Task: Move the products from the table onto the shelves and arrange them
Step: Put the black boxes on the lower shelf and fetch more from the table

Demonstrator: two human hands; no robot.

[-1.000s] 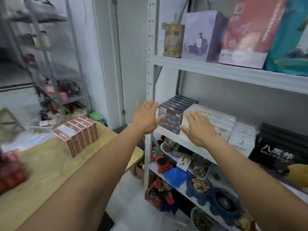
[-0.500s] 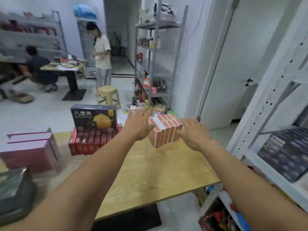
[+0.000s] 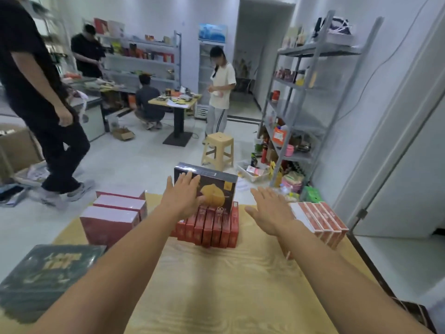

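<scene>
Both hands reach forward over the wooden table (image 3: pixel 216 285), and neither has hold of anything. The left hand (image 3: pixel 184 196) is flat, its fingers straight and slightly spread across the front face of a dark box printed with an orange fruit (image 3: pixel 218 186); whether the palm actually touches the box cannot be told. The right hand (image 3: pixel 269 213) is also spread wide, palm down. It hovers between that dark box and a row of slim red-and-white boxes (image 3: pixel 322 220) at the table's right edge.

The dark box stands upright on a row of red cartons (image 3: pixel 212 225) at mid-table. To their left stand three larger red boxes with pale tops (image 3: pixel 113 213), and a flat dark green box (image 3: pixel 43 273) lies at the near left corner.

Beyond the table are a beige plastic stool (image 3: pixel 218 150), a grey metal shelf rack (image 3: pixel 301 104) on the right and a person in black (image 3: pixel 36 92) walking at the left.
</scene>
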